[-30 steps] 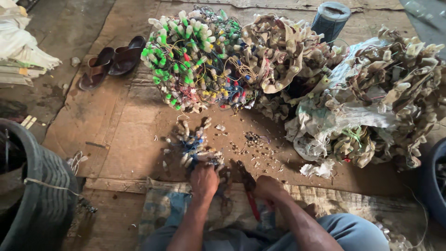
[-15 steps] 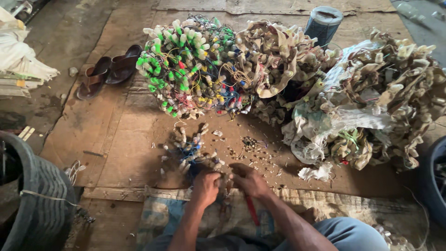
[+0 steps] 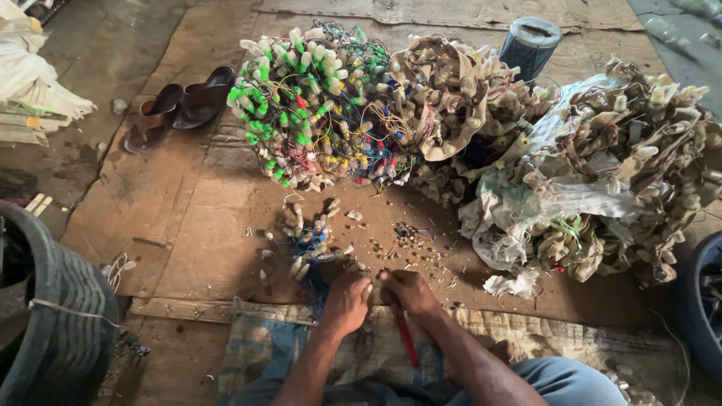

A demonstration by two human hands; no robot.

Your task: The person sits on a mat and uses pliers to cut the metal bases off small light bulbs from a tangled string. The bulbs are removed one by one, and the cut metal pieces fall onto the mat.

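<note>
While worn cardboard sheets (image 3: 188, 225) cover the dirt floor, the left hand (image 3: 347, 301) pinches a wired bulb-socket cluster (image 3: 308, 240); the right hand (image 3: 406, 289) grips red-handled pliers (image 3: 406, 338), near the far tangled socket heaps (image 3: 316, 105).

Big tangled bundle of green and white capped wires (image 3: 316, 105) is sitting behind a small loose wire cluster (image 3: 308, 240). Heaps of dusty tan sockets (image 3: 602, 165) are piling up right, brown leather sandals (image 3: 180, 113) lying left, black rubber tyre (image 3: 53, 323) sitting near-left.
</note>
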